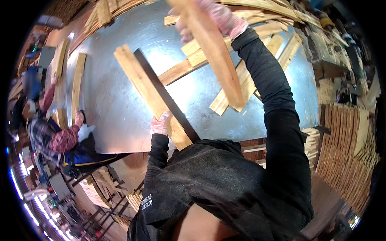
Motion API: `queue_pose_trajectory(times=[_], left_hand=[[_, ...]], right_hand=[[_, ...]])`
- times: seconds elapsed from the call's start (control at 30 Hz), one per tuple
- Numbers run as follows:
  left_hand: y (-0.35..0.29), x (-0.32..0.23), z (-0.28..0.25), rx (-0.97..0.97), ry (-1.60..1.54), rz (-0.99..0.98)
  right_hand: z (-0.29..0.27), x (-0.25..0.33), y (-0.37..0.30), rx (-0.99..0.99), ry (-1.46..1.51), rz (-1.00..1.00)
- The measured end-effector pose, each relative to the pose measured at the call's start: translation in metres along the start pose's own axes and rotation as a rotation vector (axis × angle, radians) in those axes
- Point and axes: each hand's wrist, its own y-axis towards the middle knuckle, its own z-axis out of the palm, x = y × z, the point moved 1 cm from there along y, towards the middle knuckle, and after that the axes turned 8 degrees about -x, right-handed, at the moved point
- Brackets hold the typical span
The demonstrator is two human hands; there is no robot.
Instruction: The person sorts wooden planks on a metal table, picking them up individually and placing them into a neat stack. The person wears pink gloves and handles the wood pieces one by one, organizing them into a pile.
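Note:
My left hand (159,123), in a pale pinkish work glove, is closed on the near part of a long light wooden plank (140,81). This plank slants from the table's near edge toward the far left, with a dark strip of shadow along its right side. Farther off, my right hand (222,17), gloved the same way, grips the far part of another wooden plank (213,52). That plank is raised over the table and slightly blurred by motion. Beneath and beside it, several loose planks (177,72) lie crossed over one another.
A wide metal-topped table (108,100) spreads before me, with more boards (261,5) heaped along its far edge. At the left, a co-worker (52,132) holds a plank (77,82). Stacked wood (339,128) stands to the right, near machinery (333,60).

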Motion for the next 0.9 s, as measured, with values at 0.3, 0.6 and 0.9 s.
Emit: queue_pose_trajectory(times=[0.3,0.6,0.9], left_hand=[[-0.009,0.015,-0.019,0.116,0.071,0.201],[-0.013,0.003,-0.012,0.399,-0.092,0.133],[0.029,0.018,-0.105,0.120,-0.176,0.145]], right_hand=[[-0.043,-0.142,0.057,-0.256,0.495,-0.125],[0.034,-0.229,0.056,-0.937,-0.811,0.014],[-0.013,-0.134,-0.174,0.697,-1.940,0.259]])
